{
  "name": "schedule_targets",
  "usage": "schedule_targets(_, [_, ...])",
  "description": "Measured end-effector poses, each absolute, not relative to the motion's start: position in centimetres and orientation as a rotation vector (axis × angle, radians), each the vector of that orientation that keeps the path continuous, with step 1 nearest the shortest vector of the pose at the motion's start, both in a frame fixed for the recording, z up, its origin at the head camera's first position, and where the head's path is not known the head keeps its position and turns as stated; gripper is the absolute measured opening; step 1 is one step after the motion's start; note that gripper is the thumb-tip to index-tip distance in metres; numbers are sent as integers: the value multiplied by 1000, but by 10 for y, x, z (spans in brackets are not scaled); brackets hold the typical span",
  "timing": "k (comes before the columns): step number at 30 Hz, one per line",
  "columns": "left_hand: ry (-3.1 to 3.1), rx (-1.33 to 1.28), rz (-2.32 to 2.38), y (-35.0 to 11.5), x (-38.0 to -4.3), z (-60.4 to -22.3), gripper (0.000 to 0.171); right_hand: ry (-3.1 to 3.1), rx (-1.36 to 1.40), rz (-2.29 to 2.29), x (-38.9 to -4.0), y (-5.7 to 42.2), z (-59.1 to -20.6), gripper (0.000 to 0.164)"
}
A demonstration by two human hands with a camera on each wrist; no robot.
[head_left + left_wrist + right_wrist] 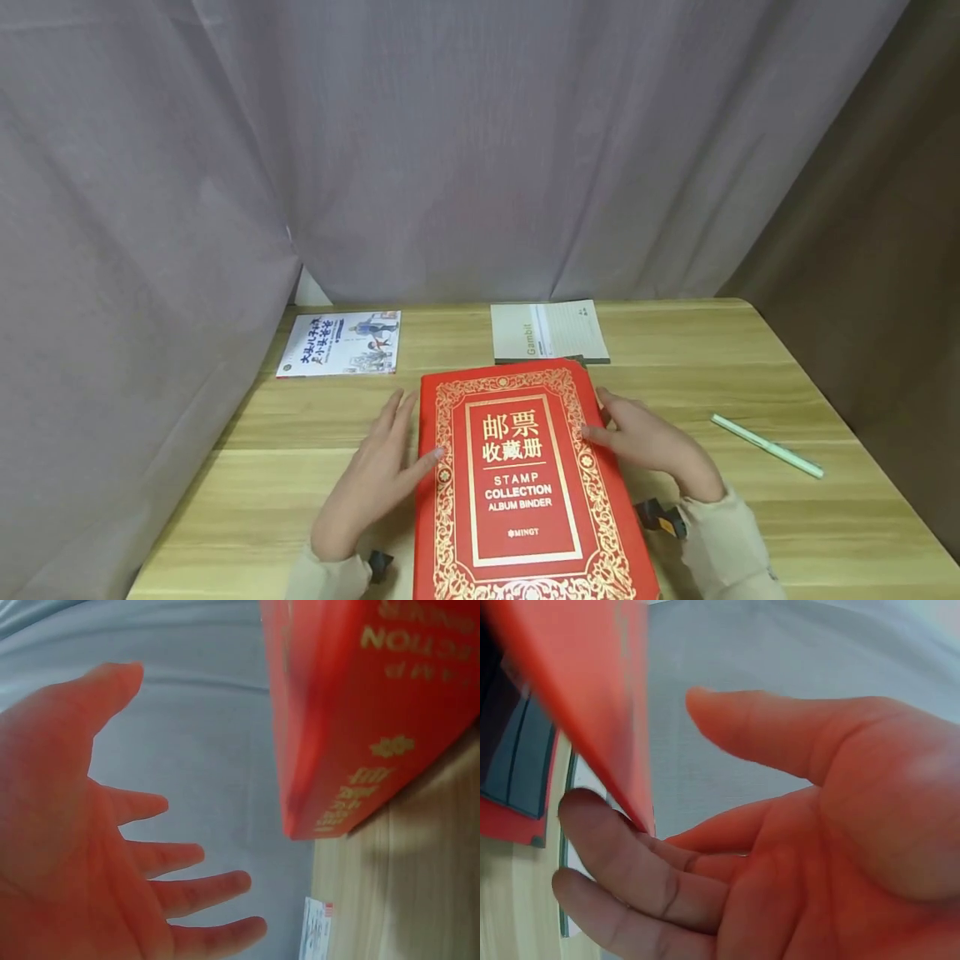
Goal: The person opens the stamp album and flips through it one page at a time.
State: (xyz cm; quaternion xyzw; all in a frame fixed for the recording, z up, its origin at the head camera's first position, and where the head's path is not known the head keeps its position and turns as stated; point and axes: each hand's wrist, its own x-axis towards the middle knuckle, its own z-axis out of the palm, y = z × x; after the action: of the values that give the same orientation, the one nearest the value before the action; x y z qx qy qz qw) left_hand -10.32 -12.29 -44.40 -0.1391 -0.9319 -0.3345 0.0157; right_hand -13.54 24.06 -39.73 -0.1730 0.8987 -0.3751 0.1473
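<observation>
A large red stamp album [525, 492] with gold lettering and a gold border lies near the front of the table. In the right wrist view its front cover [592, 697] is tilted up, and black pages [514, 757] show underneath. My right hand [652, 442] is at the album's right side, its fingers [622, 855] against the cover's edge and partly under it. The thumb stands apart from the cover in that view. Beside the spine [300, 735], my left hand [375, 483] has its fingers spread, with a gap between them and the album in the left wrist view.
A white picture booklet [341, 343] lies at the back left of the wooden table [255, 450]. Behind the album is a pale notebook [547, 331] marked Gambit. A light green pen [767, 446] lies to the right. Grey curtain [480, 150] hangs along the back and left.
</observation>
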Motion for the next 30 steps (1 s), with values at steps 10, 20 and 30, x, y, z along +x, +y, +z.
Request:
schedule_targets(10, [-2907,-469,-1097,-115,-98,-434,89,2573,-536,-1112,-128,241,-383,70])
schedule_targets(20, [-2926,-488,-1116,-107,-93,-422,87,2567,-514,-1160,-116,236,-366,80])
schedule_targets(30, [-2913,-632,-1013,-94,-79,-400,79,2577,-569,-1270,-111,237,-360,76])
